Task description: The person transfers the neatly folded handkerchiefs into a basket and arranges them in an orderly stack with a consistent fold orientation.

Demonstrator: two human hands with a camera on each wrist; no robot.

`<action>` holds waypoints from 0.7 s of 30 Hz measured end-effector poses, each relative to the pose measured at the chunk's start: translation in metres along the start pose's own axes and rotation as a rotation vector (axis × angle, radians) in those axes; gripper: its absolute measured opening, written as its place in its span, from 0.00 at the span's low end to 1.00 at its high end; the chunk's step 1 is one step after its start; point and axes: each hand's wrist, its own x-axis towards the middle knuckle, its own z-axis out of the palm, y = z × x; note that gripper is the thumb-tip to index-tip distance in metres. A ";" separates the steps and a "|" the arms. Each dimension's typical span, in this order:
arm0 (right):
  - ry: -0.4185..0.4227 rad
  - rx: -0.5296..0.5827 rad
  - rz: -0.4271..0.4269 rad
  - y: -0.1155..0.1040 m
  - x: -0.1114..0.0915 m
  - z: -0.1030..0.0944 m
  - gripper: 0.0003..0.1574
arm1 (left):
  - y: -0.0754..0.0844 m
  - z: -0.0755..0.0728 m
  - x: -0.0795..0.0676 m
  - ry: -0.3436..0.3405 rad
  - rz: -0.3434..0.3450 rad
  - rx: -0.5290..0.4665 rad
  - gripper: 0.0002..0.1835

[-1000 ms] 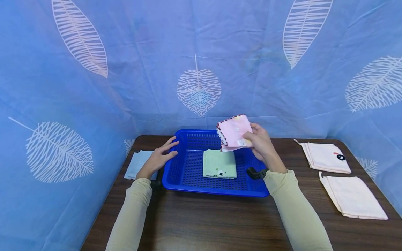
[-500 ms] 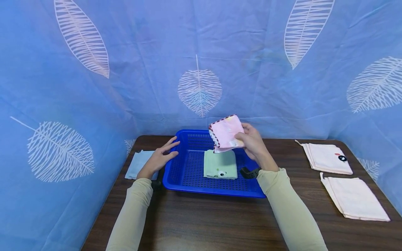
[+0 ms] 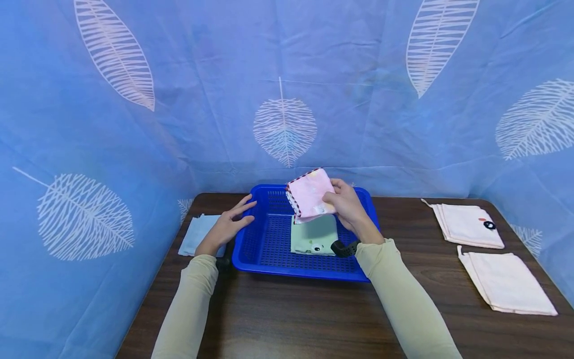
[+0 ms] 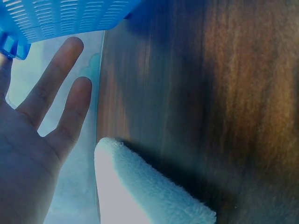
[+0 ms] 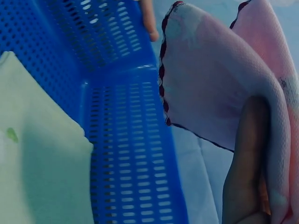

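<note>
My right hand (image 3: 349, 206) pinches a folded pink towel (image 3: 309, 192) with a dark checked edging, between thumb and fingers. It hangs over the blue plastic basket (image 3: 300, 272), above a folded green towel (image 3: 314, 234) lying inside. In the right wrist view, a finger lies against the folds of the pink towel (image 5: 205, 70), which fans partly apart. At the basket's left rim is my left hand (image 3: 226, 227), its fingers spread and fairly straight. The left wrist view shows the left hand (image 4: 32, 126) by the basket wall; exact contact is hard to tell.
A light blue folded towel (image 3: 197, 237) lies left of the basket, near the left forearm. Two pale pink folded towels (image 3: 466, 225) with hanging loops lie at the right on the dark wooden table (image 3: 287, 319). A blue leaf-patterned curtain (image 3: 215, 124) stands behind.
My right hand has carried the pink towel leftward and slightly down, from the basket's right side to above its middle. The left hand stays at the left rim.
</note>
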 end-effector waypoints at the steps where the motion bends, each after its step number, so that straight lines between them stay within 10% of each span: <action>1: -0.001 -0.008 0.006 0.001 0.000 0.002 0.40 | 0.000 0.000 0.000 -0.001 0.000 -0.002 0.29; 21: -0.019 -0.036 0.103 0.014 0.000 0.003 0.43 | 0.001 -0.001 -0.001 0.001 -0.004 0.019 0.29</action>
